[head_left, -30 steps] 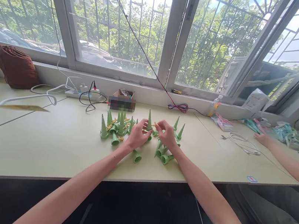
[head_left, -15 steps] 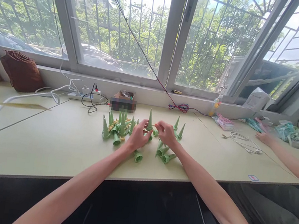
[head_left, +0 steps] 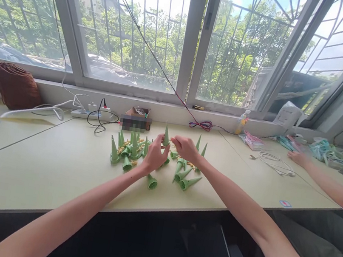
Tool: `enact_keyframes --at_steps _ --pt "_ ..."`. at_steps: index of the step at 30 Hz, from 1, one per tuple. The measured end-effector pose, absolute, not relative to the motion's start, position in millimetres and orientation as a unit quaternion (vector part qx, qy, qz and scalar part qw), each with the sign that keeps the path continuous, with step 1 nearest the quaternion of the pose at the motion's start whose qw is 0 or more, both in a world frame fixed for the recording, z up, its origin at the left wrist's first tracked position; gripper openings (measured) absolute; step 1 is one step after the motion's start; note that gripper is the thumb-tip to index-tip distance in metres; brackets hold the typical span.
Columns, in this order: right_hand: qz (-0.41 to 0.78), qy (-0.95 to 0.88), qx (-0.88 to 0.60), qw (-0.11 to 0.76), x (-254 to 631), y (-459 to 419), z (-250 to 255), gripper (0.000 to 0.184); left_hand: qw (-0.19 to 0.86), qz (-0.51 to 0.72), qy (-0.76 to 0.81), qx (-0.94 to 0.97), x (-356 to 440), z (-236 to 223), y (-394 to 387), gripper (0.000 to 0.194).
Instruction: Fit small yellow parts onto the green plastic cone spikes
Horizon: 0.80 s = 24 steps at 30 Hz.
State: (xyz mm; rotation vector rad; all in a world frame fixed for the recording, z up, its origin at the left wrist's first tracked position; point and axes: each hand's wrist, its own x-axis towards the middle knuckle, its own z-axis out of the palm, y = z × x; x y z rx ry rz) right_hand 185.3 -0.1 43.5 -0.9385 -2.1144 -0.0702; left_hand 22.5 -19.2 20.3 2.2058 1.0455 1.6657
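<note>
My left hand [head_left: 156, 155] grips a pale green plastic cone spike [head_left: 167, 133], held point up above the table. Close against the lower part of this spike, my right hand [head_left: 188, 150] has its fingers pinched together; what they hold, if anything, is too small to make out. Left of my hands stand several similar spikes [head_left: 114, 152], mixed with small tan pieces [head_left: 134, 163]. A lone spike [head_left: 152, 183] lies below my left hand with its hollow end facing me. More spikes [head_left: 185, 184] lie under my right wrist.
Along the back are a brown bag [head_left: 16, 87], a power strip [head_left: 79, 113], a small open box [head_left: 146, 113], a coiled red-black cable [head_left: 203, 125] and a bottle [head_left: 242, 122]. At right, a white cable [head_left: 277, 164] lies near a co-worker's hand [head_left: 297, 158] among plastic packets.
The camera view has shifted slightly, so the scene sits a little lower and further left. Both hands stay together at the spike, with the right fingers more closely closed beside its base.
</note>
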Motion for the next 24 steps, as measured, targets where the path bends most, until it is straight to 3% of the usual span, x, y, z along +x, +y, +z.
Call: enact_keyframes --at_steps 9,16,24 --pt "-0.136 -0.831 -0.327 0.429 189 26 40 0.040 0.068 0.584 0.351 0.729 39 28 12 0.028" --pt "-0.102 -0.844 -0.317 0.421 195 17 19 0.020 0.108 0.549 0.331 0.759 35 16 9 0.027" --pt "-0.082 -0.856 -0.281 0.425 195 12 19 0.019 0.080 0.553 0.340 0.756 28 18 2 0.023"
